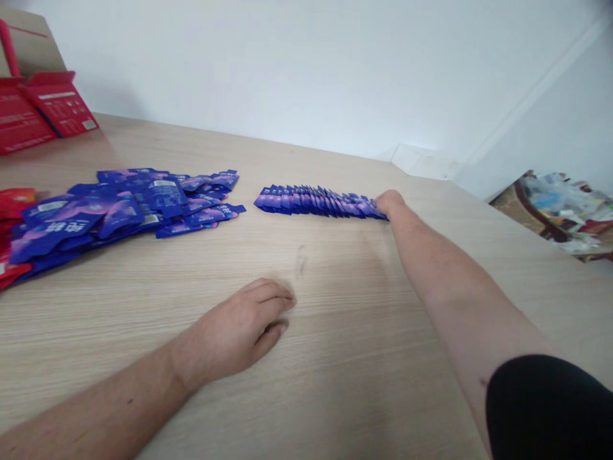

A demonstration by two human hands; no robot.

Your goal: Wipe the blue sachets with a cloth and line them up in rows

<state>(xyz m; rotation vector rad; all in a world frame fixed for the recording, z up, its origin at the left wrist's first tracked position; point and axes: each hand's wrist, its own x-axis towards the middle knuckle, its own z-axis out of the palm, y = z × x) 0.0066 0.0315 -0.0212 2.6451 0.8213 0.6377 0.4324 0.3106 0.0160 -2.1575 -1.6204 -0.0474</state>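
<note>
A row of overlapping blue-purple sachets (318, 200) stands close together on the table, leaning on one another. At the row's right end is my right hand (390, 201), touching the last sachet; its fingers are mostly hidden, so I cannot see whether they grip it. My left hand (239, 326) rests nearer to me on the bare tabletop, holding nothing, its fingers gently bent and the thumb apart from them. To the left lies a loose pile of the same blue-purple sachets (115, 211), overlapping in several layers.
Red packets (14, 211) lie at the left edge, partly under the blue pile. Open red boxes (60, 105) stand at the back left beside a brown cardboard flap (36, 41). A white wall borders the wooden table (335, 358). Beyond its right edge sits a container of wrappers (569, 204).
</note>
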